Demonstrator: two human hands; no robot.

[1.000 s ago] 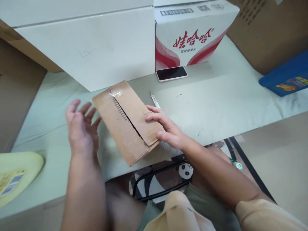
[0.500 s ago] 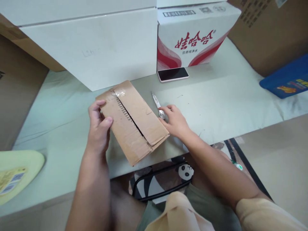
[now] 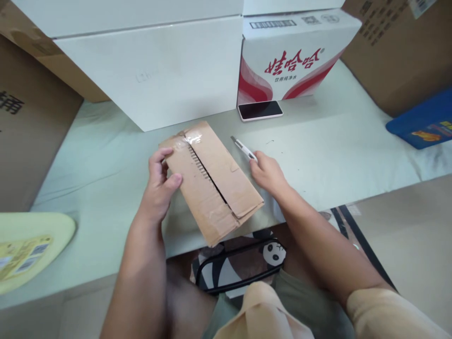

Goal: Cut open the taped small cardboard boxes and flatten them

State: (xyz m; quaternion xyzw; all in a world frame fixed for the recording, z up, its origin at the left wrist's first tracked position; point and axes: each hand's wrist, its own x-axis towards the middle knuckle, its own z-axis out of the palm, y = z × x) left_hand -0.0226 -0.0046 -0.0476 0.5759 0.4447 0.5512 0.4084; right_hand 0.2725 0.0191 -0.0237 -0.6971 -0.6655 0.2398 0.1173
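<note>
A small brown cardboard box (image 3: 215,181) is tilted over the front part of the table, with a slit open along its top seam and clear tape at its far end. My left hand (image 3: 162,181) grips the box by its left side, thumb on top. To the right of the box, my right hand (image 3: 268,172) is closed round the handle of a white utility knife (image 3: 244,149). The knife's blade points away to the upper left, apart from the box.
A phone (image 3: 260,110) lies before a white carton with red lettering (image 3: 293,70). A large white box (image 3: 151,75) stands at the back left. On the right is a blue container (image 3: 423,129); a pale green bottle (image 3: 35,245) lies at the left edge of the table (image 3: 339,136).
My right hand has closed on the utility knife and picked it up from the table. The box stays in my left hand. The whole view has shifted a little.
</note>
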